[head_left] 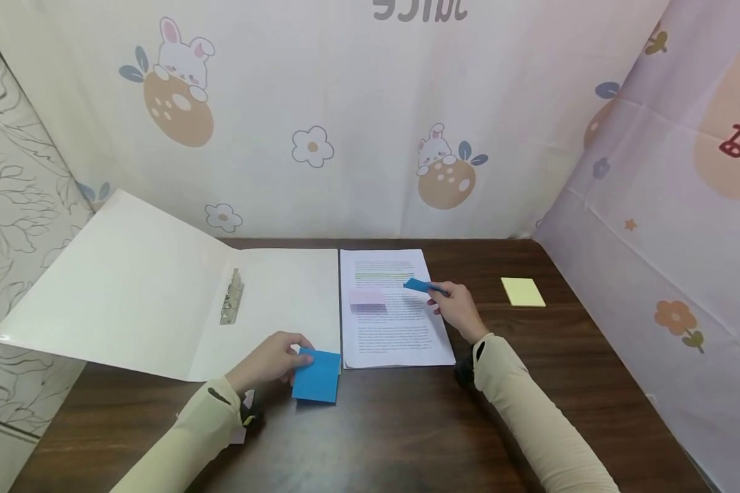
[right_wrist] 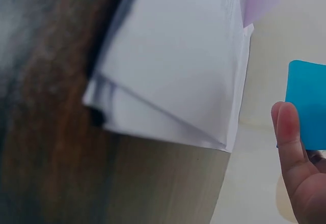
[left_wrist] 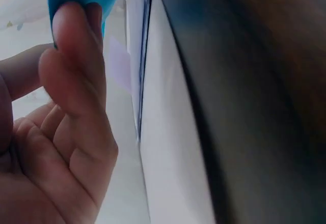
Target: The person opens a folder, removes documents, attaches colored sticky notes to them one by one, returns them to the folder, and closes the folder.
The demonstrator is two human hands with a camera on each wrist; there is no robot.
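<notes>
My left hand [head_left: 274, 359] pinches a blue sticky note pad [head_left: 317, 382] by its upper left part, thumb on top, over the front edge of the open white binder [head_left: 290, 287]. Between thumb and fingers of my right hand [head_left: 459, 313] is a blue sticky note [head_left: 416, 284], tilted above the right side of a stack of printed pages [head_left: 401, 339]. A pale pink sticky note [head_left: 366, 297] lies on the top page, below lines marked in green and yellow. In the right wrist view the blue note [right_wrist: 310, 102] stands upright in my fingers.
A yellow sticky note pad [head_left: 523, 292] lies to the right on the dark wooden table [head_left: 395, 431]. The binder's cover [head_left: 123, 287] is raised at the left, beside its metal clip [head_left: 231, 298]. A patterned curtain [head_left: 358, 192] hangs behind the table.
</notes>
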